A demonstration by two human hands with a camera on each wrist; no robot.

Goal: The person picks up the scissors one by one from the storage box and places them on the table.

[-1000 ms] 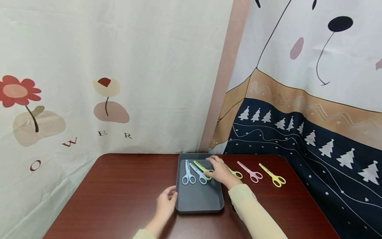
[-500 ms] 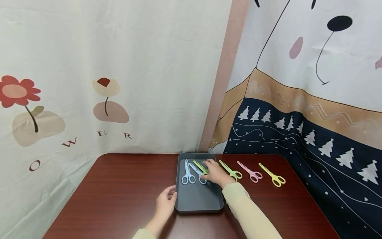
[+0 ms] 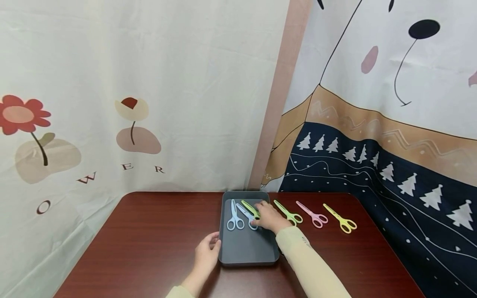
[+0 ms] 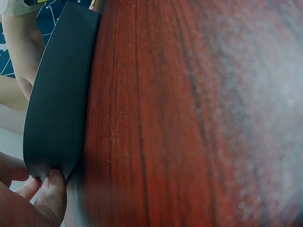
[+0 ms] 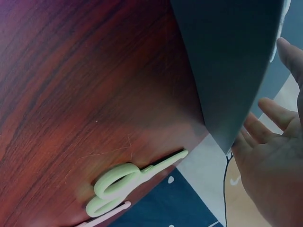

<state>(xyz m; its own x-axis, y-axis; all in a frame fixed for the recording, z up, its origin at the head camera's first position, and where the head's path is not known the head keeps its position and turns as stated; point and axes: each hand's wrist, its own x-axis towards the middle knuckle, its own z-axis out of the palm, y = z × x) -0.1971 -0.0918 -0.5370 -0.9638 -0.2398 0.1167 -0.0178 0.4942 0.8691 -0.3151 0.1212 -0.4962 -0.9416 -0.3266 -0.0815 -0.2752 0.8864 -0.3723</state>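
My left hand (image 3: 207, 250) rests at the left side of a dark grey tray (image 3: 249, 250). Its fingertips touch the outer wall of the tray (image 4: 61, 94) in the left wrist view. Over the tray's right half is my right hand (image 3: 269, 216), with fingers spread and slightly bent in the right wrist view. Two pairs of light blue scissors (image 3: 234, 216) (image 3: 246, 213) and green scissors (image 3: 249, 207) lie inside the tray. My right hand is at the green scissors' handles, which it hides; its thumb is near the handles of one blue pair.
Right of the tray lie another pair of green scissors (image 3: 287, 212), pink scissors (image 3: 313, 215) and yellow scissors (image 3: 340, 218). All rest on a reddish-brown table (image 3: 160, 231). A printed curtain (image 3: 186, 103) hangs behind the table's far edge.
My right hand has shifted left over the tray, now covering the handles of the green scissors inside. The green scissors outside the tray show more fully. My left hand has stayed put.
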